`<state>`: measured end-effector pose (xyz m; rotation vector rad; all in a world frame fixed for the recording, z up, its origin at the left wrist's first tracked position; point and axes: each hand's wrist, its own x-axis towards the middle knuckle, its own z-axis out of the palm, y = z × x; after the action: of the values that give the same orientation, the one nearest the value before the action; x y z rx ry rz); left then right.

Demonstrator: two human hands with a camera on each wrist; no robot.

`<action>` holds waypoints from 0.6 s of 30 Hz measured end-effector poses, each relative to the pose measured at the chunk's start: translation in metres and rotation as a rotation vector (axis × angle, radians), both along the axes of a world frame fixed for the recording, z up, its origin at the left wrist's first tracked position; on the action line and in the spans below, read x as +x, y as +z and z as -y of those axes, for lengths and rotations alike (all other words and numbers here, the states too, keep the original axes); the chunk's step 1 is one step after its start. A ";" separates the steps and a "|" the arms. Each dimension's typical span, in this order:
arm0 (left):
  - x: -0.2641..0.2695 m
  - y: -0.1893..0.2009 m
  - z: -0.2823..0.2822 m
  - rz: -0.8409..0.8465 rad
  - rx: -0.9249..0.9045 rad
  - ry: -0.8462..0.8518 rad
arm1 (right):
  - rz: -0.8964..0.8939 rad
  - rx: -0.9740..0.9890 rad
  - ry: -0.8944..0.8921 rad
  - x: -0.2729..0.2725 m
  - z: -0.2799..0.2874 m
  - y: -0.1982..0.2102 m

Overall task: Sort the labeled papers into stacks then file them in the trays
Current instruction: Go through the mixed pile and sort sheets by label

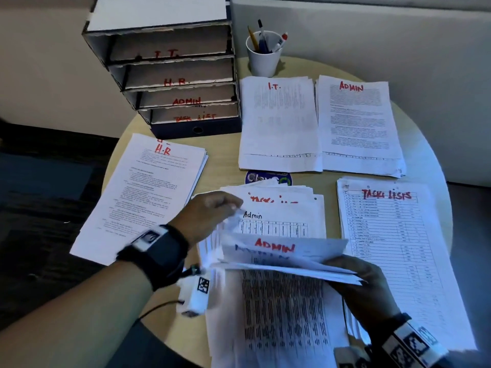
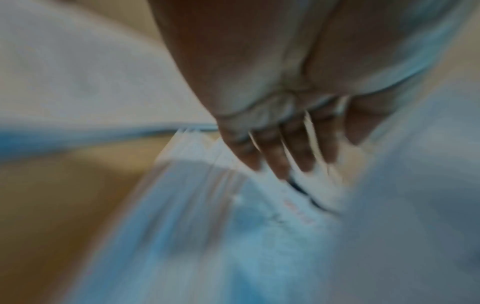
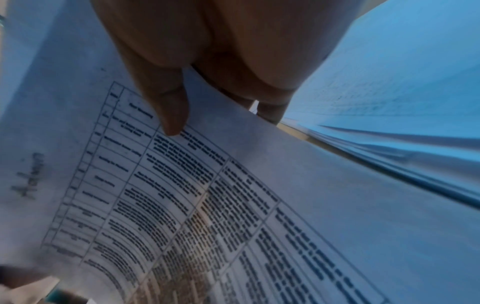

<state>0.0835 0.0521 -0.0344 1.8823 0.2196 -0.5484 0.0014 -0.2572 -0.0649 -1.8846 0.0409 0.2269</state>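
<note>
On the round table (image 1: pixel 427 155) lie four labeled stacks: I.T. (image 1: pixel 277 123), ADMIN (image 1: pixel 357 123), H.R. (image 1: pixel 140 192) and TASK LISTS (image 1: pixel 393 248). The unsorted pile (image 1: pixel 279 309) lies front and middle. My right hand (image 1: pixel 345 266) pinches a few lifted sheets headed ADMIN (image 1: pixel 281 252) at their right edge; in the right wrist view the thumb (image 3: pixel 171 115) lies on a table sheet marked Admin (image 3: pixel 182 205). My left hand (image 1: pixel 233 208) pinches a curled sheet corner at the pile's left side; its fingers (image 2: pixel 275 160) reach into the blurred paper edges (image 2: pixel 207 226). The cardboard trays (image 1: pixel 170 75) stand at the back left.
The trays are marked I.T., H.R., ADMIN and TASK LIST from top to bottom. A white cup with pens (image 1: pixel 263 57) stands behind the I.T. stack. A round blue sticker (image 1: pixel 268 179) shows between the stacks. A grey panel (image 1: pixel 372 35) rises behind the table.
</note>
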 end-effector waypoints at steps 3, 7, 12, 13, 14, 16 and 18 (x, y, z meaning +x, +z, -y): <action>0.024 -0.025 0.010 0.130 0.710 -0.513 | -0.004 0.025 -0.019 0.000 0.014 -0.006; 0.033 -0.047 0.021 0.105 0.955 -0.621 | -0.102 0.212 -0.123 -0.007 0.016 -0.017; 0.010 -0.044 0.008 0.262 0.746 -0.362 | -0.072 0.221 -0.049 -0.010 0.018 -0.018; 0.001 -0.038 0.004 0.296 0.625 -0.325 | -0.013 0.224 -0.002 -0.011 0.018 -0.018; -0.009 -0.030 0.002 0.321 0.492 -0.288 | -0.004 0.210 0.012 -0.013 0.019 -0.020; -0.030 -0.008 0.003 0.316 0.254 -0.271 | 0.006 0.177 0.001 -0.013 0.020 -0.021; -0.050 0.012 0.007 0.276 0.058 -0.295 | 0.001 0.166 0.006 -0.013 0.024 -0.026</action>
<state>0.0331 0.0454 -0.0219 2.0360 -0.2295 -0.4751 -0.0115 -0.2813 -0.0905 -1.7197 0.0152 0.2267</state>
